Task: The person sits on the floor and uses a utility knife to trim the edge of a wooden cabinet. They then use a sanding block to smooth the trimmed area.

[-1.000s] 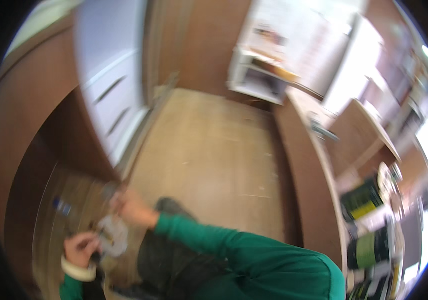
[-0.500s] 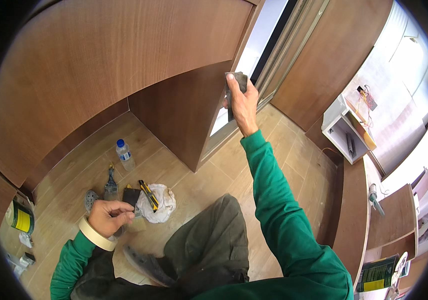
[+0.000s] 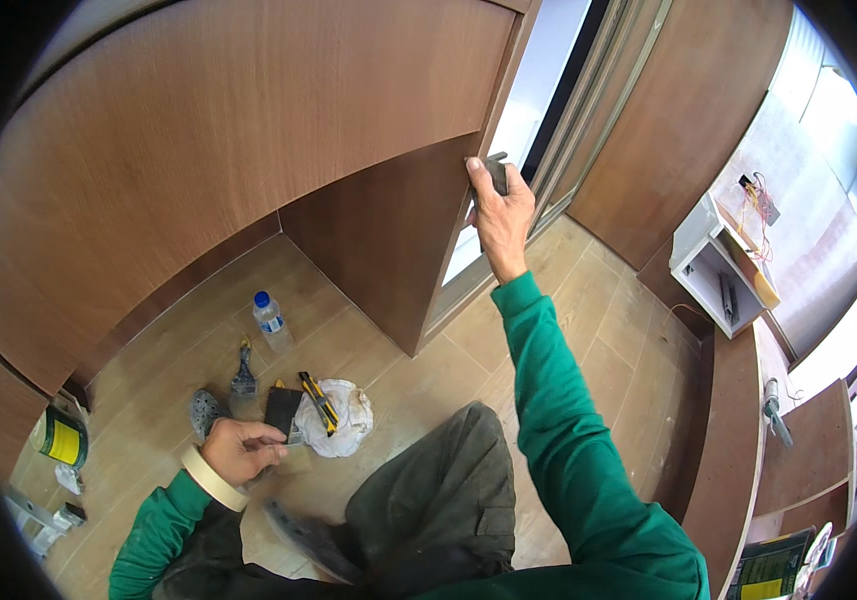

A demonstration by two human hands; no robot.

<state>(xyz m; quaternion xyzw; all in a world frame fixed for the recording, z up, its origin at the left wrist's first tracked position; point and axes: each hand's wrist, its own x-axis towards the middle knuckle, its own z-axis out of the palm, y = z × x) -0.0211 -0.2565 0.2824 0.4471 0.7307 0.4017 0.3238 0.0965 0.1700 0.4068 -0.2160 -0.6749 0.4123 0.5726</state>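
My right hand (image 3: 505,215) is raised at the upright front edge of the brown wooden panel (image 3: 374,235), its fingers closed around a dark grey folded piece of sandpaper (image 3: 496,178). Thumb and fingertips of my left hand (image 3: 242,449) are pinched together low over the floor; what they hold, if anything, does not show clearly. Around the left wrist sits a roll of masking tape (image 3: 211,480). Just beyond the left fingers are a dark flat sheet (image 3: 282,407), a yellow-and-black utility knife (image 3: 320,403) and a crumpled white cloth (image 3: 351,420).
A paintbrush (image 3: 244,378) and a blue-capped water bottle (image 3: 273,322) are on the tiled floor (image 3: 459,365). A paint can (image 3: 61,438) stands at far left. To the right, a white open box (image 3: 719,275) has loose wires above it, beside low brown cabinetry (image 3: 804,450).
My view has shifted slightly, so the whole scene sits a little lower and further right. The sandpaper in my right hand has tilted, showing less of its face. My left hand stays pinched.
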